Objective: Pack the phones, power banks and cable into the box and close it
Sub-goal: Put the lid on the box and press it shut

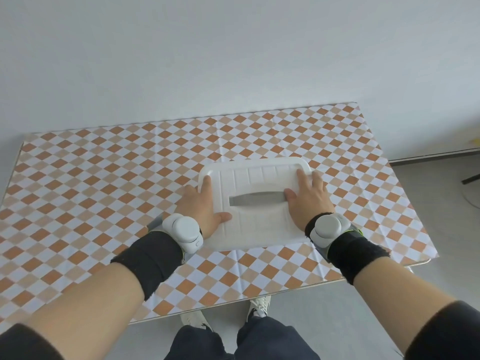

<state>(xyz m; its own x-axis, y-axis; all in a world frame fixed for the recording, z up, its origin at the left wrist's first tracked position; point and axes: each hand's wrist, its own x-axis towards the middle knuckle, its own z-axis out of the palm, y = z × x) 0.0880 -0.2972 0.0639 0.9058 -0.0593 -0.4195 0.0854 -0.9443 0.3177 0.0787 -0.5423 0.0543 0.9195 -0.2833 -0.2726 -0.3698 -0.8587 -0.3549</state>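
A: What is the work surface like?

B: One table (78, 178) under a cloth of orange, tan and white diamonds, creased in places. Past its far edge, at twelve o'clock, stands a plain pale wall (207, 48). Grey floor (441, 203) shows at three o'clock, and a dark strip runs along the foot of the wall there.

A: And the container?

B: One white box (254, 203), lying right of the table's centre, toward the near edge. Its lid (259, 175) is on: ribbed white plastic with rounded corners and one grey recessed handle slot (255, 199) across its middle. The lid hides the inside, so I cannot tell what the box holds. No phones, power banks or cable show on the cloth.

A: The hands?

B: Two, both flat on the lid. The left hand (201, 203) sits at the box's nine o'clock side, fingers spread over the edge, thumb lying on the lid near the front. The right hand (309, 201) sits at three o'clock, palm down, fingers splayed toward the far right corner, thumb tip touching the end of the slot. Neither hand is curled round anything; they press with open palms.

A: Anything on the arms?

B: Two black wristbands, one per wrist, each with a rounded pale device: the left wrist device (185, 231) and the right wrist device (327, 226). At six o'clock, two dark trouser legs and two pale shoes (259, 305) below the table's edge.
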